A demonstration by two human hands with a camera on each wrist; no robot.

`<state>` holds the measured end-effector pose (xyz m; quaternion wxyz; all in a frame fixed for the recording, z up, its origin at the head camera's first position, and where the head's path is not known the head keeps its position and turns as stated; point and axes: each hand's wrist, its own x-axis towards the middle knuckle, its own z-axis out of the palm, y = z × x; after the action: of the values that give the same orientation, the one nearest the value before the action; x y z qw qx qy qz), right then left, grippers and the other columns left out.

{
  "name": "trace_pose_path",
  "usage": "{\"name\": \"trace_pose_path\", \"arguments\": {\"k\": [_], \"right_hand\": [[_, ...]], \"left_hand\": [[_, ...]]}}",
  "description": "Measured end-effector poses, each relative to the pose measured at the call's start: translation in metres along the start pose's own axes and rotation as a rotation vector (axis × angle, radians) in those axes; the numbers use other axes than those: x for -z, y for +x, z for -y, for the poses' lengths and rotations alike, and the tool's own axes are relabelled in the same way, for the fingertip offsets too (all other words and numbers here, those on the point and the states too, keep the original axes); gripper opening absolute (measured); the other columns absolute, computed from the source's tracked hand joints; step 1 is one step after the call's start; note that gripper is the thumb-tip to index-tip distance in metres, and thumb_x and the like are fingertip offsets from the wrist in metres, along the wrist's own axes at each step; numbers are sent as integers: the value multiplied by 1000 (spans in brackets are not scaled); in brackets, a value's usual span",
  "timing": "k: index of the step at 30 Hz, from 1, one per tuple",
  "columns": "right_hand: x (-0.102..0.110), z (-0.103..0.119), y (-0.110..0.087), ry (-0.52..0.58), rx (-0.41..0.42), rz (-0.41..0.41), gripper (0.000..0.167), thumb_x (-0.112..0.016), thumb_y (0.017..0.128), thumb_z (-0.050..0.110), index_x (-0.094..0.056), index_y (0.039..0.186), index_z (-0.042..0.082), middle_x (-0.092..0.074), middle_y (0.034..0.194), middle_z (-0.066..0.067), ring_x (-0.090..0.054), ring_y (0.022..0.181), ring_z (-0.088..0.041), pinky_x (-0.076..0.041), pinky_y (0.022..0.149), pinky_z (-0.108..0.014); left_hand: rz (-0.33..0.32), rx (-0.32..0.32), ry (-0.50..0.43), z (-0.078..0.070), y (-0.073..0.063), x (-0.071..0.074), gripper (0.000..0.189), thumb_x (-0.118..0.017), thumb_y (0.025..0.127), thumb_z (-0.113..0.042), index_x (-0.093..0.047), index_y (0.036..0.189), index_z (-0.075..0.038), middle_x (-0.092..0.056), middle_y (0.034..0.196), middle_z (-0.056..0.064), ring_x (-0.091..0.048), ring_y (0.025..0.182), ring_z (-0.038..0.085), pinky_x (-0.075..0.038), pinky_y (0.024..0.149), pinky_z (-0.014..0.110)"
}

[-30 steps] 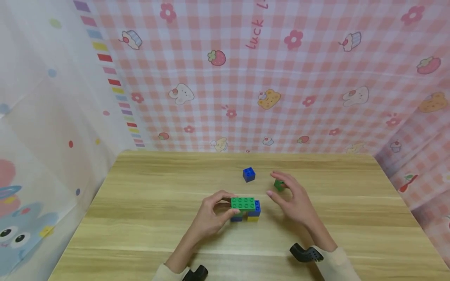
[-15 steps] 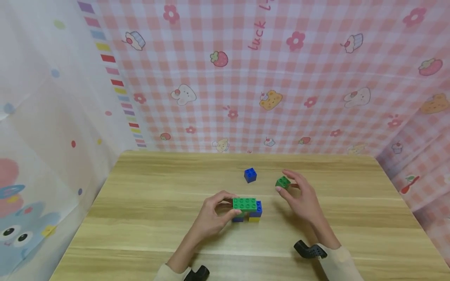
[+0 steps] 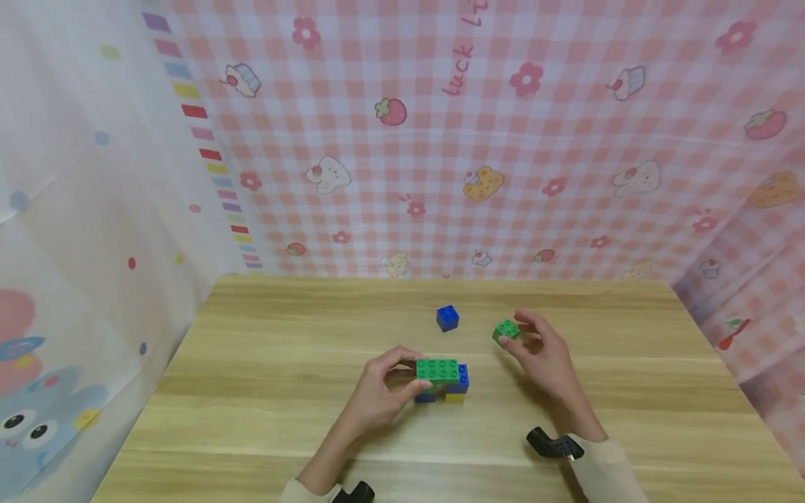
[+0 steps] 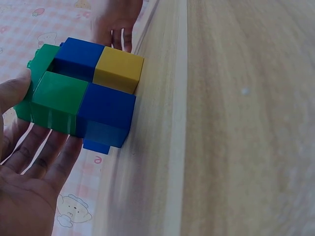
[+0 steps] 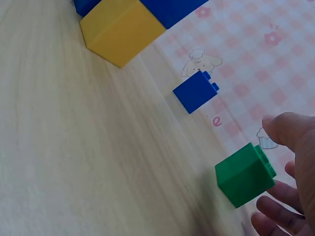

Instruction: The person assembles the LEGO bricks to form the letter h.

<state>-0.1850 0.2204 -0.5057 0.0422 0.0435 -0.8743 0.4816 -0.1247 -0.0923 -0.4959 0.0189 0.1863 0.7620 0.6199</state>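
The brick stack (image 3: 441, 378) is upright near the centre of your counter (image 3: 251, 419), with your left hand (image 3: 380, 388) on it from 9 o'clock. That hand is clamped on the stack, thumb at the 6 o'clock side and fingers round the 12 o'clock side, up at the long green brick (image 3: 437, 369). This brick lies across the top and bridges two columns. In your left wrist view, the 9 o'clock column is a square green brick (image 4: 59, 96) over a blue one (image 4: 107, 105); the 3 o'clock column is blue (image 4: 78, 56) over a yellow brick (image 4: 119, 69), with a gap between the columns up top.

Your right hand (image 3: 544, 356) is at the small green block (image 3: 506, 330), which sits at 2 o'clock from the stack. Its thumb and fingers are apart around that block; the right wrist view shows space between thumb and block, and you cannot tell whether a finger touches it.

A loose blue block (image 3: 448, 318) stands at 12 o'clock from the stack, well apart from it, its studs upward.
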Motion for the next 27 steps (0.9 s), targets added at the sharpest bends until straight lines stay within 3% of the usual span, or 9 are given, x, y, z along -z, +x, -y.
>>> {"name": "trace_pose_path", "arguments": {"k": [5,9,13,20,27], "right_hand": [[-5,-6,2,1,-30,-11,63,-73,96,35,-49,147,6,-58,144,-16,-58,126,-33,-54,105,-49],[-8,-7,3,4,-60,-30,60,-74,96,33,-52,145,5,-60,141,-15,-59,124,-30,-54,98,-27],[-11,-7,4,-11,-93,-30,57,-75,96,29,-54,144,5,-63,136,-16,-61,120,-28,-47,86,-8],[-12,-8,4,-43,-112,-38,54,-74,96,31,-57,142,9,-66,126,-16,-62,115,-27,-46,85,-10],[-11,-5,4,-39,-125,-12,54,-73,96,33,-57,142,9,-66,129,-14,-62,118,-27,-47,88,-10]], "left_hand": [[1,25,-18,0,-1,0,32,-81,90,-22,-69,119,-19,-70,118,4,-70,110,22,-60,101,35],[5,27,-31,1,0,0,32,-81,90,-22,-68,119,-18,-70,118,5,-70,111,23,-59,101,33],[3,20,-43,2,-1,0,32,-80,90,-20,-68,119,-17,-70,117,6,-70,110,25,-60,100,33],[2,11,-51,4,0,0,31,-81,90,-20,-69,119,-17,-70,117,6,-70,110,22,-60,100,32],[-3,19,-39,4,-1,1,33,-81,89,-21,-69,120,-16,-70,119,6,-69,111,24,-59,102,32]]}}
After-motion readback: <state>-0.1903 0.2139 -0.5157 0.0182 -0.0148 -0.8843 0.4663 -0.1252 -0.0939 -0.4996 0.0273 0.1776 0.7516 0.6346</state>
